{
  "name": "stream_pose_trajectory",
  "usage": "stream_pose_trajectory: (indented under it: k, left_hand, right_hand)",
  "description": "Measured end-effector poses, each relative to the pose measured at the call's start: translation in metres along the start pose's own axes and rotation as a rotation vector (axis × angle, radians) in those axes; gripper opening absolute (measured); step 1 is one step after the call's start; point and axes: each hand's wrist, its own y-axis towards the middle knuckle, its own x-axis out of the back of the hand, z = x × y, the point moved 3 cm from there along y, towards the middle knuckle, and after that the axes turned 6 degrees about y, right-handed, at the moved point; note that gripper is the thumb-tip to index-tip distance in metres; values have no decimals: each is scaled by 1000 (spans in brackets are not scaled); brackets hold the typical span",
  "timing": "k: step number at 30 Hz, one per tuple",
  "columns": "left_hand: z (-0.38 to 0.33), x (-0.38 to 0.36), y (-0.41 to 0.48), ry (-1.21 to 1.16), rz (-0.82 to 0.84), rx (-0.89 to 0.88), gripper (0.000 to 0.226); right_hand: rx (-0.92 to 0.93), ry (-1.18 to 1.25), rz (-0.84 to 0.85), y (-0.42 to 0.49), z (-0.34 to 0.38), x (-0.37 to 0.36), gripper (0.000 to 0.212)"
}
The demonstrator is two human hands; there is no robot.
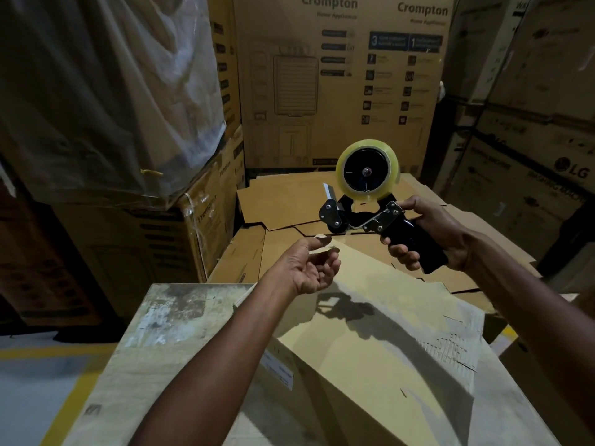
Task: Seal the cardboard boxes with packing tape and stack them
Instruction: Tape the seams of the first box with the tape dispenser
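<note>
**Cardboard box (370,365) under both hands, tape dispenser (363,214) held above it**

Cardboard box is the light brown one in the lower middle of the view, directly below the 2 forearms. It lies tilted on a larger worn surface (167,333) with grey and white stains. Its top face is in light, and the shadow of the dispenser falls on it. The paper skin is torn near its right edge, and a small white label (280,371) is on its near side.

The right hand (428,233) is wrapped firmly around the black handle (415,246) of the dispenser, with the fingers curled underneath and the thumb on the metal part. The dispenser is in the air, apart from the box, with the clear yellowish tape roll (367,145) upward and the blade end toward the left.

The left hand (309,268) is turned palm up just beside the dispenser, its fingers loosely curled and closed on nothing. A thin strip of tape (338,234) runs from the dispenser toward the thumb (317,241). It seems to touch the thumb tip, but the view is too dark there to be sure.

Behind the hands is a low pile of flattened cardboard sheets (289,201). Behind the pile stands a tall box printed "Crompton" (338,91). To the right are stacked boxes with the "LG" mark (531,162). To the upper left, a load under clear plastic wrap (96,91) sits on more boxes. A yellow line (64,407) is painted on the grey floor at the lower left.
</note>
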Motion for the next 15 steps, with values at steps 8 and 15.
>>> stream_pose_trajectory:
  k: [8,15]
  left_hand:
    - [-18,9,7,238,-236,-252,23]
    - [-26,32,19,532,-374,-329,29]
  right_hand:
    - [-13,-27,25,0,-14,2,70]
    - [6,-30,-14,11,-39,-2,67]
